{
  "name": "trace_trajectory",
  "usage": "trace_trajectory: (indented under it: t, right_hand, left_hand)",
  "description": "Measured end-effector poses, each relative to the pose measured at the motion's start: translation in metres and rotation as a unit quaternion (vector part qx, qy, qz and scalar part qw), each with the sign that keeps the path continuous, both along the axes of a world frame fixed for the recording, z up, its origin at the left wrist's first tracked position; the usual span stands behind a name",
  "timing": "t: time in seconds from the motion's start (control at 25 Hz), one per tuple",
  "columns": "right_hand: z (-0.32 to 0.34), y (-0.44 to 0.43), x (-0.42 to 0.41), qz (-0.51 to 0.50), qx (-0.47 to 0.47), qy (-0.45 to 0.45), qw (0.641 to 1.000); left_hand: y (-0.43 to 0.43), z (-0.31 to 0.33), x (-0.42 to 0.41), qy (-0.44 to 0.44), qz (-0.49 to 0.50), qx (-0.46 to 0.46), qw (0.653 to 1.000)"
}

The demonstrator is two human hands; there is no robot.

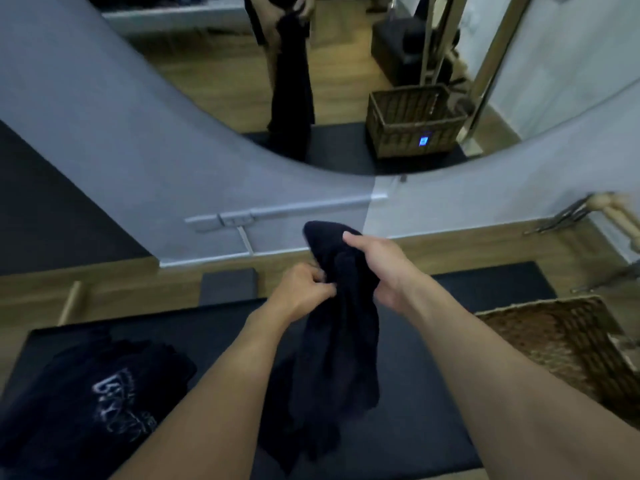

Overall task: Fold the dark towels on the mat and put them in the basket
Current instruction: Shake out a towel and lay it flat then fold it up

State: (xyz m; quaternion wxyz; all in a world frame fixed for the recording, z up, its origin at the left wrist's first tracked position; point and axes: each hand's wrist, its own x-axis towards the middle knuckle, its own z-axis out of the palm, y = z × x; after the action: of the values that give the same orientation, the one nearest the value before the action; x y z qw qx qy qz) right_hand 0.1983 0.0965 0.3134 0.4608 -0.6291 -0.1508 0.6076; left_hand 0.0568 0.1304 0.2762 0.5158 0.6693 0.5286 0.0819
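A wicker basket (554, 341) is seen right of and below the right hand (377, 261), only brown weave showing inside. A dark towel (339, 358) is gripped near its top by the right hand and the left hand (304, 289), its length hung straight down over the mat (433, 427).

Both hands hold one dark towel (337, 327) above the black mat (426, 420): left hand (304, 289) pinches its edge, right hand (379, 261) grips the top. Wicker basket (568, 344) at right; towel pile (93, 386) lower left.
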Motion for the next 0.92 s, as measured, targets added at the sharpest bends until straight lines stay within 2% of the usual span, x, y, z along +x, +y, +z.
trace_trajectory:
  t: [0.2, 0.32, 0.4, 0.48, 0.52, 0.64, 0.76, 0.84, 0.92]
  right_hand:
    - [0.199, -0.032, 0.002, 0.019, 0.118, -0.114, 0.986]
    - [0.297, -0.052, 0.004, -0.019, 0.182, -0.136, 0.974]
    - [0.350, -0.065, 0.007, -0.037, 0.219, -0.152, 0.963]
    - [0.380, -0.072, 0.013, 0.000, 0.250, -0.203, 0.947]
    - [0.388, -0.074, 0.016, 0.024, 0.266, -0.219, 0.938]
    - [0.407, -0.081, 0.024, 0.056, 0.316, -0.216, 0.922]
    - [0.423, -0.088, 0.033, 0.057, 0.354, -0.230, 0.904]
    - [0.425, -0.089, 0.039, 0.110, 0.335, -0.238, 0.905]
    - [0.414, -0.090, 0.042, 0.187, 0.271, -0.261, 0.907]
  left_hand:
    - [-0.005, 0.205, -0.005, -0.108, 0.072, 0.140, 0.982]
    - [-0.015, 0.284, 0.002, -0.208, 0.039, 0.094, 0.973]
    - [-0.026, 0.331, 0.008, -0.294, 0.011, 0.021, 0.956]
    - [-0.037, 0.373, 0.012, -0.399, 0.015, -0.052, 0.915]
    - [-0.038, 0.389, 0.014, -0.431, 0.018, -0.047, 0.901]
    - [-0.040, 0.429, 0.020, -0.388, 0.023, 0.091, 0.917]
    - [-0.046, 0.460, 0.028, -0.372, 0.033, 0.159, 0.914]
    - [-0.049, 0.482, 0.033, -0.370, 0.046, 0.196, 0.907]
    - [-0.050, 0.506, 0.036, -0.392, 0.078, 0.210, 0.892]
